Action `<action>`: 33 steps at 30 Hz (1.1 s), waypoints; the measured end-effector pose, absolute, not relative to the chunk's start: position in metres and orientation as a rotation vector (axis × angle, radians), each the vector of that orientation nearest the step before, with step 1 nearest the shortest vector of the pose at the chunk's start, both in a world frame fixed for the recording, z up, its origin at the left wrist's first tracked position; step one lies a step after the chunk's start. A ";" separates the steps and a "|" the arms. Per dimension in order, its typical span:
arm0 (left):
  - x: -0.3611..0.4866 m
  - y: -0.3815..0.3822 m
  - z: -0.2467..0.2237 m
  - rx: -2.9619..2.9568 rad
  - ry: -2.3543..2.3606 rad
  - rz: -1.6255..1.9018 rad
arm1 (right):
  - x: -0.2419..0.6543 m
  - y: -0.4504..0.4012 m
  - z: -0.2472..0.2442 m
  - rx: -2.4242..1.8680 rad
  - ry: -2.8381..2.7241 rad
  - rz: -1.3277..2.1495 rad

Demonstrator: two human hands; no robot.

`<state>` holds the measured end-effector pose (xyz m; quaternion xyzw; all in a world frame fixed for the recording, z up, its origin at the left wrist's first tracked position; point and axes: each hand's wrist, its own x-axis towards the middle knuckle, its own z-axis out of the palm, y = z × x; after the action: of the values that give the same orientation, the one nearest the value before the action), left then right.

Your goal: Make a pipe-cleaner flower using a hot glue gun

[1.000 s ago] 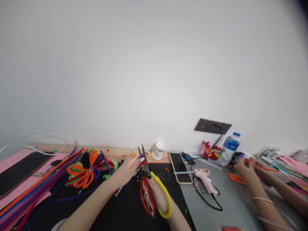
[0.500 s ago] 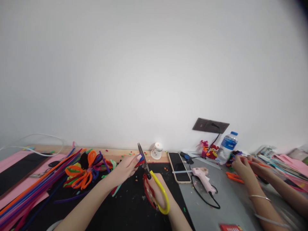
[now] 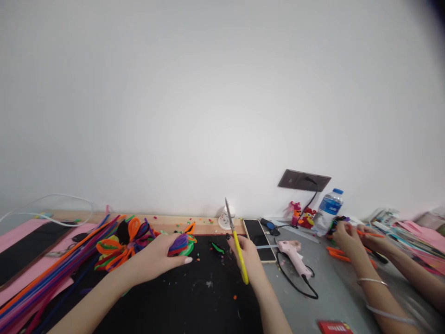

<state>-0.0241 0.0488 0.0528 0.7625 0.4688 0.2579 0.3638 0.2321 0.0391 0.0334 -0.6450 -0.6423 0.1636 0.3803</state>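
Note:
My left hand [image 3: 162,255] is curled around a bundle of short pipe cleaner pieces [image 3: 179,244] in purple, blue, orange and green, low over the black mat [image 3: 194,301]. In my right hand [image 3: 248,260] is a pair of scissors [image 3: 239,250], seen edge-on. Its yellow handle shows, and the blades point up and away. A small green and black piece [image 3: 218,248] lies on the mat between my hands. Left of my left hand sits a flower-like bunch of looped pipe cleaners [image 3: 133,232], mainly orange and purple.
Long pipe cleaners [image 3: 66,273] lie at the left. A white paper cup [image 3: 224,221], a phone [image 3: 255,230], a pink glue gun [image 3: 294,260] with its cord and a water bottle [image 3: 328,208] stand or lie rightward. Another person's hands [image 3: 351,239] work with orange pieces at the right.
My left hand has moved left and down, now around the pipe cleaner bundle instead of a small blue and red piece. The scissors have moved right and turned edge-on. The green-black piece shows on the mat.

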 end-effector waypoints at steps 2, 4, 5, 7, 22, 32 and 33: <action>-0.026 0.042 0.047 2.053 1.282 0.593 | 0.236 0.043 0.032 -1.753 -1.659 0.351; -0.028 0.035 0.041 2.091 1.338 0.532 | 0.239 0.044 0.028 -1.854 -1.674 0.285; -0.029 0.032 0.039 2.108 1.355 0.506 | 0.241 0.045 0.025 -1.894 -1.683 0.260; -0.030 0.027 0.037 2.140 1.358 0.460 | 0.243 0.046 0.019 -1.954 -1.705 0.225; -0.035 0.023 0.031 2.310 1.463 0.324 | 0.222 0.041 0.030 -1.563 -1.787 0.144; -0.031 0.026 0.032 2.393 1.443 0.427 | 0.193 0.031 0.019 -1.357 -1.865 0.261; -0.031 0.027 0.031 2.406 1.440 0.425 | 0.190 0.031 0.018 -1.344 -1.873 0.272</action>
<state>-0.0308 0.0269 0.0312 0.8384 0.5020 0.1480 0.1522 0.1902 0.0306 0.0175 -0.5311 -0.7398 0.1076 0.3988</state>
